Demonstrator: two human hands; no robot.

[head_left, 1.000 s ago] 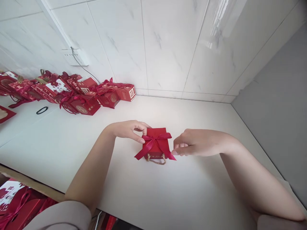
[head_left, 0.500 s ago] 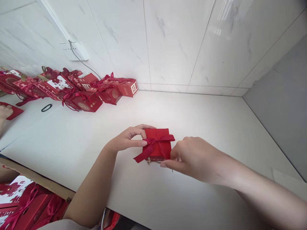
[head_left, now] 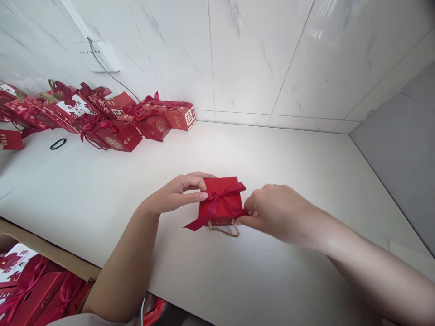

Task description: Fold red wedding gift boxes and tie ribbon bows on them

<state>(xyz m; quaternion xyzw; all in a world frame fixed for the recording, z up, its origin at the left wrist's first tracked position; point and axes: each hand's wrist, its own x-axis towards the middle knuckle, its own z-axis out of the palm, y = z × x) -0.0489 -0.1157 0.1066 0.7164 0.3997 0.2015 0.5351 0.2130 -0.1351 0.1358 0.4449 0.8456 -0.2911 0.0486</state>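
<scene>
A small red gift box (head_left: 220, 183) with a gold rope handle (head_left: 224, 232) stands on the white table in front of me. Across its top lies a dark red ribbon (head_left: 217, 201) tied in a bow. My left hand (head_left: 183, 190) pinches the bow's left loop between thumb and index finger, while its other fingers reach behind the box. On the right side, my right hand (head_left: 272, 210) is closed on the ribbon's right tail, low beside the box. The ribbon's left tail hangs free past the box's front left corner.
Several red gift boxes (head_left: 122, 136) with ribbons line the wall at the back left. A black band (head_left: 57, 144) lies nearby. Another person's red box (head_left: 12, 139) is at the left edge. An open carton (head_left: 50, 251) of ribboned boxes sits lower left, below the table.
My right hand has drawn the ribbon's right tail outward, to the right of the box. The rope handle now shows in full. The view has shifted slightly.
</scene>
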